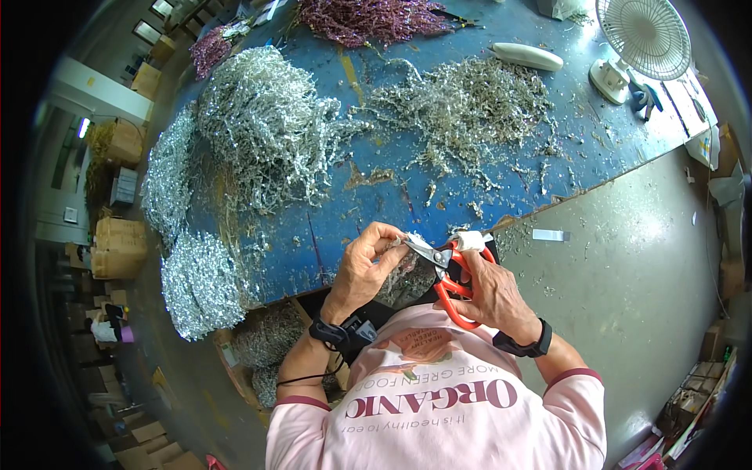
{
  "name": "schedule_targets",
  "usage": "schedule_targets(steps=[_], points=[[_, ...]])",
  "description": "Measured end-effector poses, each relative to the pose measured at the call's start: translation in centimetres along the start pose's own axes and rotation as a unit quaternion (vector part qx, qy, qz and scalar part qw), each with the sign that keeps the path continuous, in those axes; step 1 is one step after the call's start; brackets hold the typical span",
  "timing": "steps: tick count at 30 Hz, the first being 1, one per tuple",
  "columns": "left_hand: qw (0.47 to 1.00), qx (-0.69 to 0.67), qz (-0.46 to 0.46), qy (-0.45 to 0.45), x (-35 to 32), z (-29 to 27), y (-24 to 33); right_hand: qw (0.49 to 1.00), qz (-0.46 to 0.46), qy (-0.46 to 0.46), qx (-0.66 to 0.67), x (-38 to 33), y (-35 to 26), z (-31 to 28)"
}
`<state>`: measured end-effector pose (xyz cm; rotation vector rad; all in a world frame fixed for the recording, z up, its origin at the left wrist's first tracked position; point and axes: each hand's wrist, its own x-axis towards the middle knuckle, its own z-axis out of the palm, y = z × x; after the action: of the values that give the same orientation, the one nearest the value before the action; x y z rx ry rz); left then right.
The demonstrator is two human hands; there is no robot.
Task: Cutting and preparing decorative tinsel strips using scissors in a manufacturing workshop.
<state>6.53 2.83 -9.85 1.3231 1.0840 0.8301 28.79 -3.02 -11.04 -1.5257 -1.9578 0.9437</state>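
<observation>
Snipping at a small silvery sprig [399, 249], the person is working close to the chest at the near edge of the blue table [329, 243]. The left hand [362, 270] is pinching the sprig between curled fingers, and the right hand [492, 294] is wrapped through the handles of the orange-handled scissors [450, 276], whose blades are pointing left and meeting the sprig just beside the left fingertips; whether the blades are parted or shut is too small to tell. Judging by the table, a good deal is lying cut already: a loose scatter of grey-green trimmings [462, 106] is spreading across the far middle, with crumbs trailing toward the edge. A lot is waiting, though: big heaps of silver-white branches [258, 125] are piling up on the left and spilling over the table's side. Purple dried bunches [368, 17] are lying at the far edge, and a white desk fan [638, 39] is standing at the right.
</observation>
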Motion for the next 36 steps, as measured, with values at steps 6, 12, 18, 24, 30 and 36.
schedule_targets(steps=[6, 12, 18, 24, 30, 36], points=[[0.999, -0.012, -0.002, -0.043, -0.1, -0.6, -0.3, 1.000, -0.023, -0.013, 0.001, 0.2, 0.1, -0.4], [0.998, -0.023, -0.003, -0.055, 0.1, -0.5, -0.7, 1.000, -0.016, -0.024, -0.005, 0.3, 0.7, 0.0], [0.996, -0.054, -0.029, -0.072, 0.2, -0.5, -0.2, 0.999, -0.010, -0.046, -0.015, 0.1, 1.5, 0.5], [0.997, -0.035, -0.002, -0.068, -0.1, -0.5, -1.1, 0.957, 0.083, 0.059, 0.272, -0.4, 2.4, 1.7], [0.998, -0.021, 0.026, -0.049, -0.3, 0.4, -0.5, 0.918, 0.068, 0.038, 0.390, 0.9, 1.0, 1.8], [0.997, -0.055, 0.006, -0.047, -0.7, 1.6, 0.6, 0.922, 0.003, 0.113, 0.370, 2.4, 0.5, 4.8]])
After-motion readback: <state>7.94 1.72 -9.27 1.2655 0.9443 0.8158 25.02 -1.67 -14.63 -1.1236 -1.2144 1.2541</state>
